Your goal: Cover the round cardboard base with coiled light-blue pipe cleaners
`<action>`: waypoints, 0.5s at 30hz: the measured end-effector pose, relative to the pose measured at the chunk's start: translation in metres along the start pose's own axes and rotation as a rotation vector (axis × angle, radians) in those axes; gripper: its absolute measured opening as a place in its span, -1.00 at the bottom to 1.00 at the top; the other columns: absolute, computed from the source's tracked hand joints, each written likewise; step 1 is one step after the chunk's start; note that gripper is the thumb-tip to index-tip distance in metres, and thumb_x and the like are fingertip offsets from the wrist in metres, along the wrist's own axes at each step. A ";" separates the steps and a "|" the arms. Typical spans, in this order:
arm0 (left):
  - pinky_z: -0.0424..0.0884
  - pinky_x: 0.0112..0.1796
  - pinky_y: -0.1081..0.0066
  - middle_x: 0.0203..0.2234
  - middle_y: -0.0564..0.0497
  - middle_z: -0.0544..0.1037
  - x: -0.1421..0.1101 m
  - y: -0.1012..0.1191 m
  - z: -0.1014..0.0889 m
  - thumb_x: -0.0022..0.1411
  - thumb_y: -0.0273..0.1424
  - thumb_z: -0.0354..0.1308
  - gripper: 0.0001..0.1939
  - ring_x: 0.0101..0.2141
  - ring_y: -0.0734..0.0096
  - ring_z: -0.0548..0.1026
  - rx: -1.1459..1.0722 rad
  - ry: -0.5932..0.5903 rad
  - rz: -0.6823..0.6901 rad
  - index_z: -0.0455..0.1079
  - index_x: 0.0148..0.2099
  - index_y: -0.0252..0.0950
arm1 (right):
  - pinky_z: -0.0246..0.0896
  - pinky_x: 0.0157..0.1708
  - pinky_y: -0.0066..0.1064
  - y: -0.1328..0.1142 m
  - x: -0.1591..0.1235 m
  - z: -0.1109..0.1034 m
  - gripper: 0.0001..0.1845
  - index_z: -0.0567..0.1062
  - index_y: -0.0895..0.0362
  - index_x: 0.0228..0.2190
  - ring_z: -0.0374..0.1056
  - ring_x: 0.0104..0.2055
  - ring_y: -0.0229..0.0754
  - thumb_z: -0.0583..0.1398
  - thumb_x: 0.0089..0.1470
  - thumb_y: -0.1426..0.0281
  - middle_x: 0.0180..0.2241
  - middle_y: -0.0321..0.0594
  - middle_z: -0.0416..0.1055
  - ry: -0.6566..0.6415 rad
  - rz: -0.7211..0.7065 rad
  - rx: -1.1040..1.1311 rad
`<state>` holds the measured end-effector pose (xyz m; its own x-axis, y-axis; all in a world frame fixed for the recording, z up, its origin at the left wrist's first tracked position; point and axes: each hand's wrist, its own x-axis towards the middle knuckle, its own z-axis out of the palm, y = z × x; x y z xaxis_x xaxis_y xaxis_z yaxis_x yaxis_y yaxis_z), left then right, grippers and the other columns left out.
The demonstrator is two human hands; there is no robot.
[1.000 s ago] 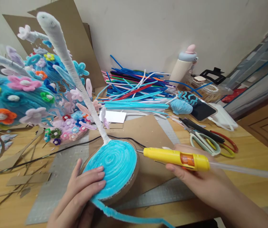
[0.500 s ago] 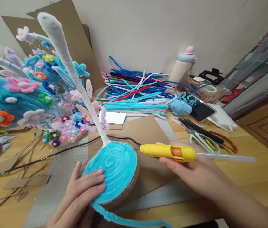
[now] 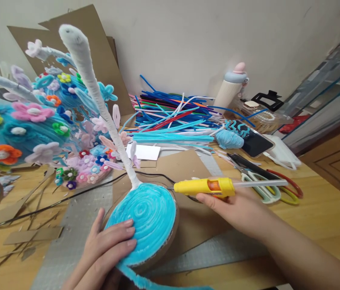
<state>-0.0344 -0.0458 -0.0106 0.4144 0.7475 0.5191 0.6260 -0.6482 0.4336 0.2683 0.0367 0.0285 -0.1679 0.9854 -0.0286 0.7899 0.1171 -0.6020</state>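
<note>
A round cardboard base has a blue pipe-cleaner spiral covering its top. My left hand grips the base at its near left edge, fingers on the spiral and thumb side partly hidden. From that edge a loose blue pipe cleaner trails to the right. A white wrapped stem rises tilted from the far edge of the base. My right hand is closed around a yellow hot glue gun, a clear glue stick sticking out behind. Its nozzle points at the base's upper right rim.
Flower-covered blue pieces stand at left. Behind lies a pile of pipe cleaners, with a bottle, a phone and scissors to the right. A black cord crosses the table; cardboard scraps lie at left.
The glue gun and my right hand have shifted slightly left, so the nozzle sits closer to the rim. My left hand keeps its hold on the base.
</note>
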 end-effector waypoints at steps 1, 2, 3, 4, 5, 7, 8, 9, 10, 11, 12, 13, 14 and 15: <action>0.06 0.26 0.18 -0.05 -0.01 0.52 0.000 0.001 0.001 0.16 -0.62 0.04 -0.54 -0.02 0.35 0.50 -0.005 0.013 -0.006 0.32 0.09 -0.19 | 0.43 -0.22 -0.19 -0.001 0.001 -0.001 -0.63 0.58 -0.04 -0.22 0.50 -0.17 0.00 0.15 0.06 0.03 -0.24 -0.27 0.59 -0.020 0.016 -0.003; 0.06 0.26 0.18 -0.06 0.00 0.52 0.001 0.002 0.002 0.17 -0.60 0.04 -0.56 -0.02 0.34 0.50 -0.013 0.023 -0.014 0.33 0.08 -0.18 | 0.43 -0.21 -0.19 -0.003 0.002 -0.002 -0.63 0.59 -0.06 -0.22 0.50 -0.15 0.01 0.15 0.07 0.03 -0.23 -0.27 0.59 -0.044 0.033 -0.004; 0.07 0.26 0.17 -0.07 0.00 0.53 0.001 0.003 0.003 0.18 -0.59 0.05 -0.58 -0.03 0.34 0.50 -0.021 0.036 -0.025 0.33 0.07 -0.17 | 0.43 -0.20 -0.19 -0.005 0.003 -0.003 -0.63 0.59 -0.07 -0.23 0.49 -0.14 0.01 0.14 0.07 0.03 -0.23 -0.27 0.59 -0.069 0.049 -0.004; 0.08 0.25 0.16 -0.08 0.01 0.54 0.002 0.005 0.004 0.19 -0.58 0.05 -0.60 -0.04 0.34 0.51 -0.031 0.055 -0.038 0.34 0.06 -0.16 | 0.42 -0.19 -0.19 -0.007 0.005 -0.003 -0.64 0.60 -0.08 -0.24 0.49 -0.13 0.01 0.14 0.07 0.04 -0.23 -0.28 0.59 -0.091 0.061 -0.003; 0.08 0.25 0.15 -0.09 0.02 0.55 0.002 0.006 0.006 0.21 -0.56 0.04 -0.62 -0.05 0.34 0.52 -0.040 0.078 -0.051 0.35 0.05 -0.15 | 0.42 -0.18 -0.19 -0.008 0.006 -0.004 -0.65 0.60 -0.08 -0.24 0.49 -0.13 0.02 0.14 0.07 0.04 -0.23 -0.28 0.59 -0.110 0.068 0.001; 0.11 0.24 0.15 -0.11 0.03 0.56 0.002 0.009 0.009 0.24 -0.54 0.03 -0.66 -0.07 0.34 0.53 -0.053 0.127 -0.076 0.37 0.03 -0.12 | 0.42 -0.16 -0.18 -0.009 0.008 -0.004 -0.66 0.60 -0.10 -0.22 0.49 -0.12 0.02 0.14 0.08 0.05 -0.22 -0.30 0.59 -0.131 0.065 0.013; 0.12 0.24 0.14 -0.12 0.03 0.56 0.002 0.010 0.011 0.26 -0.51 0.02 -0.68 -0.08 0.34 0.53 -0.054 0.152 -0.089 0.37 0.02 -0.12 | 0.41 -0.14 -0.17 -0.008 0.010 -0.003 -0.65 0.60 -0.11 -0.20 0.48 -0.11 0.02 0.14 0.07 0.05 -0.20 -0.30 0.58 -0.129 0.057 0.023; 0.14 0.23 0.14 -0.12 0.03 0.56 0.003 0.011 0.012 0.27 -0.49 0.02 -0.70 -0.09 0.34 0.54 -0.051 0.171 -0.099 0.38 0.01 -0.11 | 0.40 -0.12 -0.16 -0.007 0.011 -0.002 -0.65 0.59 -0.12 -0.19 0.47 -0.09 0.02 0.14 0.08 0.05 -0.18 -0.31 0.57 -0.127 0.046 0.035; 0.16 0.22 0.14 -0.13 0.03 0.56 0.003 0.011 0.013 0.28 -0.46 0.02 -0.72 -0.11 0.33 0.55 -0.045 0.178 -0.105 0.39 0.00 -0.11 | 0.39 -0.10 -0.15 -0.005 0.012 0.000 -0.64 0.58 -0.13 -0.18 0.46 -0.07 0.02 0.14 0.08 0.04 -0.16 -0.31 0.57 -0.127 0.038 0.047; 0.18 0.22 0.14 -0.14 0.03 0.57 0.003 0.011 0.014 0.29 -0.44 0.02 -0.73 -0.12 0.33 0.55 -0.040 0.183 -0.111 0.39 -0.01 -0.10 | 0.39 -0.10 -0.15 -0.003 0.013 0.001 -0.64 0.58 -0.13 -0.17 0.46 -0.06 0.02 0.14 0.08 0.03 -0.14 -0.31 0.56 -0.128 0.036 0.057; 0.19 0.21 0.14 -0.16 0.04 0.57 0.003 0.011 0.014 0.30 -0.42 0.02 -0.75 -0.13 0.33 0.56 -0.035 0.186 -0.116 0.40 -0.01 -0.10 | 0.39 -0.10 -0.14 0.000 0.014 0.003 -0.63 0.58 -0.13 -0.16 0.45 -0.05 0.03 0.14 0.08 0.03 -0.13 -0.31 0.56 -0.133 0.040 0.064; 0.19 0.21 0.14 -0.17 0.04 0.58 0.004 0.012 0.015 0.31 -0.41 0.01 -0.76 -0.14 0.33 0.56 -0.029 0.188 -0.119 0.40 -0.02 -0.11 | 0.39 -0.11 -0.13 0.001 0.014 0.004 -0.62 0.58 -0.12 -0.16 0.45 -0.05 0.04 0.13 0.08 0.02 -0.13 -0.30 0.55 -0.139 0.049 0.066; 0.19 0.22 0.14 -0.18 0.04 0.58 0.004 0.012 0.015 0.32 -0.41 0.00 -0.76 -0.14 0.34 0.56 -0.024 0.189 -0.119 0.40 -0.02 -0.11 | 0.39 -0.12 -0.12 0.003 0.015 0.005 -0.61 0.57 -0.12 -0.16 0.45 -0.05 0.04 0.13 0.08 0.01 -0.13 -0.29 0.55 -0.148 0.062 0.066; 0.18 0.22 0.14 -0.19 0.04 0.58 0.004 0.012 0.015 0.32 -0.41 0.00 -0.76 -0.13 0.33 0.56 -0.017 0.191 -0.113 0.40 -0.02 -0.11 | 0.39 -0.12 -0.11 0.004 0.016 0.006 -0.60 0.57 -0.12 -0.15 0.45 -0.06 0.05 0.12 0.08 0.00 -0.13 -0.29 0.55 -0.153 0.071 0.065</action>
<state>-0.0153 -0.0486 -0.0146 0.2085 0.7757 0.5956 0.6495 -0.5652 0.5087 0.2651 0.0524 0.0213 -0.2045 0.9601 -0.1906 0.7643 0.0349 -0.6440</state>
